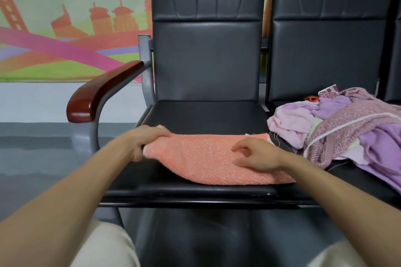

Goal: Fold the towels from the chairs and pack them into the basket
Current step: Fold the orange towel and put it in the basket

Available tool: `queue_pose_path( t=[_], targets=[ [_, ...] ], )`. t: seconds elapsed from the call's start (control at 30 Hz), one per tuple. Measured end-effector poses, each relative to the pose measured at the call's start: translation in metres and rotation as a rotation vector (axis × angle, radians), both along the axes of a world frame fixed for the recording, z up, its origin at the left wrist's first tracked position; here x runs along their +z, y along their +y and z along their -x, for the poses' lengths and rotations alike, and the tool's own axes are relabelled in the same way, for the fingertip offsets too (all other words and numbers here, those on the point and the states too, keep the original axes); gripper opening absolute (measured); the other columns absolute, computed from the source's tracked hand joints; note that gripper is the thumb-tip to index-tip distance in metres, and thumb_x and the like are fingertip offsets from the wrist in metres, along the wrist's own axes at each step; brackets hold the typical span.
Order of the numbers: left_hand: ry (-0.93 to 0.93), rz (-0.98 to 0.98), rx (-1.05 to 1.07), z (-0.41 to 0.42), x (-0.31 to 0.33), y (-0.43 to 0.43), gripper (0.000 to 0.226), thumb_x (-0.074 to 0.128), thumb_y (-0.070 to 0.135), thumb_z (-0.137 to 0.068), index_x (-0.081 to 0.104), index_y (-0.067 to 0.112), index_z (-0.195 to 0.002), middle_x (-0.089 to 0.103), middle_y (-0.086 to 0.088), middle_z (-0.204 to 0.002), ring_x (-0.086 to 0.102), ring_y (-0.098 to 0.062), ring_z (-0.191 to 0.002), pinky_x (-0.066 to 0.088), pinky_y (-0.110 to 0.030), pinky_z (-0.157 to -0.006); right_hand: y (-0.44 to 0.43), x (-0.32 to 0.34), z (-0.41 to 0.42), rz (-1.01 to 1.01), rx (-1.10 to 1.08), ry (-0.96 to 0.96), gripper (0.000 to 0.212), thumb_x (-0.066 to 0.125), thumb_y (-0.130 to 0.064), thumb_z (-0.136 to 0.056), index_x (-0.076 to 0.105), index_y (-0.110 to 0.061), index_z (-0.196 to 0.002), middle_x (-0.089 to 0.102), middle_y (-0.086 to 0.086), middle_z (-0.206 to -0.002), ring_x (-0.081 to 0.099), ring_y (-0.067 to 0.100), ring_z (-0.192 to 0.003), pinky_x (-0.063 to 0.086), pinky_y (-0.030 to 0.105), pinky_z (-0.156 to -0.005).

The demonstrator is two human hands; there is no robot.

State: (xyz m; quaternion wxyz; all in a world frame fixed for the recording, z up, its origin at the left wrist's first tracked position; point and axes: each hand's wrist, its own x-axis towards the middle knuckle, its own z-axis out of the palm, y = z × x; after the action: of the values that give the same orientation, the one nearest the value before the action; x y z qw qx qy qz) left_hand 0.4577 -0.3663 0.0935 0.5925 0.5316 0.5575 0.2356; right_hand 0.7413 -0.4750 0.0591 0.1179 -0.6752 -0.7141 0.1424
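Two black chairs [206, 60], one with orange towel [212, 158], line a mural wall [65, 39].

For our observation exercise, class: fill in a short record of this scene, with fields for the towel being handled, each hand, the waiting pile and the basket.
towel in work: orange towel, lying on the front of the black chair seat
left hand: left hand grips the towel's left end
right hand: right hand rests on the towel, fingers loosely bent
waiting: pile of purple and pink towels on the next seat to the right
basket: not in view
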Motion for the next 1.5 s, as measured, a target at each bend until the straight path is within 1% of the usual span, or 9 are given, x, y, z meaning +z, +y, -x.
queue_pose_path(
  t=[0.17, 0.37, 0.53, 0.73, 0.87, 1.0, 1.13, 1.3, 1.5],
  targets=[
    [-0.498, 0.009, 0.007, -0.017, 0.023, -0.027, 0.009, 0.057, 0.007, -0.091, 0.061, 0.002, -0.097, 0.065, -0.011, -0.084, 0.067, -0.013, -0.064, 0.057, -0.022, -0.052, -0.009, 0.007, -0.007, -0.127, -0.078, 0.233, 0.023, 0.067, -0.029, -0.086, 0.068, -0.024, -0.109, 0.067, -0.012, -0.106, 0.062, 0.005, -0.098, 0.048, 0.025, -0.093],
    [-0.505, -0.1, -0.016, -0.078, 0.039, -0.05, 0.024, 0.06, 0.008, -0.088, 0.058, 0.002, -0.111, 0.058, -0.012, -0.088, 0.057, -0.016, -0.072, 0.048, -0.028, -0.064, -0.014, 0.017, -0.039, -0.352, -0.364, 0.461, 0.015, 0.062, -0.01, -0.088, 0.07, -0.023, -0.089, 0.067, -0.011, -0.089, 0.06, 0.007, -0.087, 0.045, 0.023, -0.083],
    [-0.313, -0.183, -0.099, -0.143, 0.04, -0.07, 0.009, 0.061, 0.003, -0.083, 0.052, 0.008, -0.083, 0.049, -0.003, -0.051, 0.044, -0.014, -0.042, 0.031, -0.021, -0.037, -0.022, 0.01, -0.072, -0.394, -0.566, 0.581, 0.027, 0.059, -0.006, -0.086, 0.064, -0.03, -0.074, 0.067, -0.005, -0.079, 0.054, 0.007, -0.062, 0.041, 0.02, -0.054],
    [-0.075, -0.272, -0.301, -0.199, 0.011, -0.085, 0.032, 0.058, 0.002, -0.085, 0.048, -0.003, -0.115, 0.059, -0.006, -0.054, 0.056, -0.021, -0.042, 0.042, -0.023, -0.035, -0.029, 0.008, -0.086, -0.391, -0.58, 0.548, 0.026, 0.06, -0.008, -0.084, 0.066, -0.03, -0.071, 0.065, -0.011, -0.074, 0.059, 0.014, -0.077, 0.05, 0.036, -0.077],
    [0.045, -0.128, -0.531, -0.217, -0.005, -0.098, 0.017, 0.052, 0.008, -0.095, 0.049, -0.004, -0.106, 0.06, -0.013, -0.078, 0.066, -0.023, -0.054, 0.061, -0.036, -0.057, -0.032, 0.008, -0.087, -0.359, -0.549, 0.409, 0.019, 0.059, -0.011, -0.086, 0.069, -0.026, -0.078, 0.065, -0.011, -0.077, 0.058, 0.011, -0.078, 0.041, 0.023, -0.071],
    [-0.108, -0.125, -0.456, -0.21, 0.0, -0.086, 0.016, 0.045, 0.002, -0.097, 0.057, 0.001, -0.108, 0.063, -0.017, -0.093, 0.07, -0.027, -0.065, 0.061, -0.037, -0.067, -0.036, 0.017, -0.08, -0.377, -0.443, 0.239, 0.015, 0.057, -0.013, -0.088, 0.069, -0.021, -0.086, 0.067, -0.009, -0.086, 0.055, 0.005, -0.076, 0.034, 0.014, -0.057],
    [0.25, -0.807, -0.401, -0.185, -0.011, -0.058, 0.028, 0.046, 0.002, -0.09, 0.067, 0.018, -0.097, 0.069, 0.003, -0.098, 0.065, -0.014, -0.095, 0.051, -0.032, -0.089, -0.046, 0.026, -0.063, -0.32, -0.162, 0.172, 0.012, 0.06, -0.021, -0.09, 0.072, -0.02, -0.088, 0.067, -0.012, -0.084, 0.057, 0.0, -0.075, 0.037, 0.004, -0.065],
    [0.733, -1.006, -0.787, -0.153, -0.019, -0.044, 0.028, 0.046, 0.03, -0.096, 0.062, 0.026, -0.119, 0.058, 0.008, -0.121, 0.052, -0.013, -0.116, 0.038, -0.034, -0.103, -0.054, 0.025, -0.053, -0.022, -0.031, -0.022, 0.032, 0.052, -0.042, -0.095, 0.07, -0.015, -0.091, 0.065, -0.009, -0.08, 0.059, 0.009, -0.08, 0.043, 0.019, -0.069],
    [0.751, -1.0, -0.85, -0.114, -0.01, -0.051, 0.027, 0.048, 0.038, -0.096, 0.064, 0.032, -0.116, 0.06, 0.013, -0.111, 0.055, -0.008, -0.102, 0.044, -0.031, -0.094, -0.039, 0.013, -0.046, 0.015, -0.042, -0.15, 0.036, 0.037, -0.038, -0.1, 0.064, -0.02, -0.116, 0.063, 0.0, -0.122, 0.055, 0.022, -0.116, 0.038, 0.039, -0.102]
  ],
)
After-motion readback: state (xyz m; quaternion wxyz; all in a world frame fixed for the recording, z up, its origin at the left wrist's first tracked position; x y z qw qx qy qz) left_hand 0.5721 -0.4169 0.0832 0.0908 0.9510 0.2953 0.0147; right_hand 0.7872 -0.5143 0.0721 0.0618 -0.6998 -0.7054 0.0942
